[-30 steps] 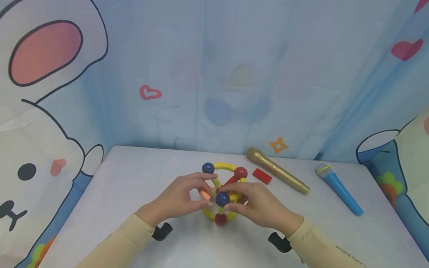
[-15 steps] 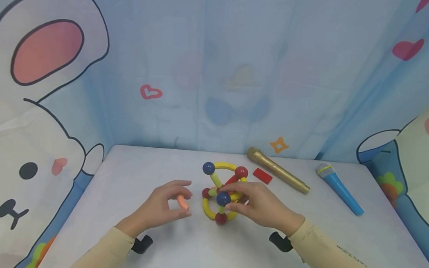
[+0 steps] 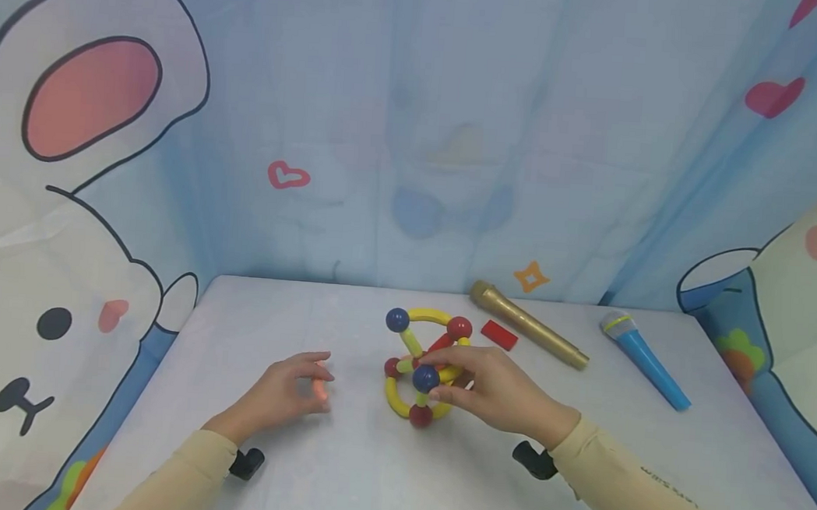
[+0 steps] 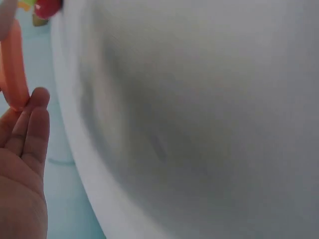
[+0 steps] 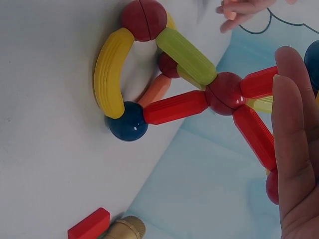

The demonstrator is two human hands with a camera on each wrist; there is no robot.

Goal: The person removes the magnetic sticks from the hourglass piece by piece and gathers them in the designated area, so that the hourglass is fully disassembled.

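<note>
A magnetic stick-and-ball model (image 3: pixel 396 399) stands on the white table, built of yellow, lime and red sticks joined by red and blue balls. My right hand (image 3: pixel 508 391) pinches it at the near upper blue ball (image 3: pixel 425 378). Off to the left, my left hand (image 3: pixel 266 402) holds an orange curved stick (image 4: pixel 14 69) between thumb and fingertips, apart from the model. In the right wrist view, a central red ball (image 5: pixel 225 93) joins lime and red sticks above a lower ring that has a yellow curved stick (image 5: pixel 109 72). My right fingers hide part of the upper side.
A red block (image 3: pixel 499 335) lies behind the model to the right. Beyond it is a gold microphone (image 3: pixel 527 322), and a blue toy microphone (image 3: pixel 650 366) lies farther right. A printed curtain (image 3: pixel 458 133) hangs at the table's back edge.
My left hand has drawn away from the model to the left, carrying the orange curved stick. The right hand keeps its hold on the blue ball, and the model stays in place.
</note>
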